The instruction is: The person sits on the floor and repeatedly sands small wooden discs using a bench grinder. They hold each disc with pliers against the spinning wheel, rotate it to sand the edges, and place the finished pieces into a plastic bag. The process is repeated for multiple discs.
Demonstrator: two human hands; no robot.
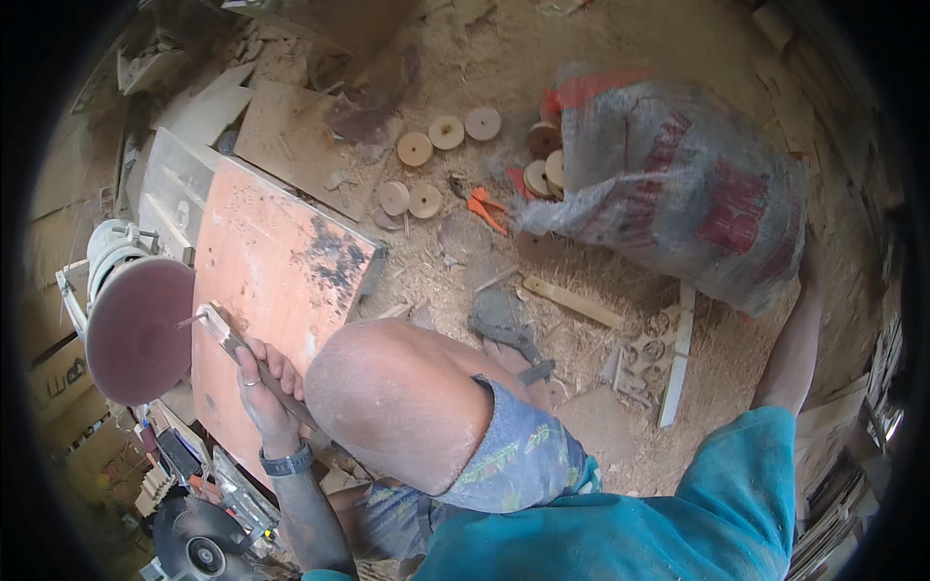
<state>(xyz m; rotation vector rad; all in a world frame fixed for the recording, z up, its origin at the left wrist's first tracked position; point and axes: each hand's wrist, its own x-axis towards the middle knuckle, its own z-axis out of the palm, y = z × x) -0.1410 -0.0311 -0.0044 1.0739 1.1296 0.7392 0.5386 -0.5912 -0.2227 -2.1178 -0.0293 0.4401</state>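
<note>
My left hand [266, 392] is closed around a narrow wooden stick [230, 336] with a thin rod at its far end. That tip points at a round, dull-red sanding disc [140, 334]; whether it touches cannot be made out. On the right, my right forearm [790, 339] reaches to the edge of a grey plastic sack [678, 184] with red print, which hides the hand and its fingers. The sack lies tipped with its mouth to the left, partly blurred. Wooden discs [536, 178] lie at that mouth, and more holed discs [446, 133] rest on the floor beyond my knee.
A stained reddish board [276, 261] slopes beside my knee. Orange-handled pliers [484, 208], a wood strip [573, 302] and a white strip [678, 358] lie on the shavings-covered floor. At lower left sits a dark round-bladed tool [201, 547] among clutter.
</note>
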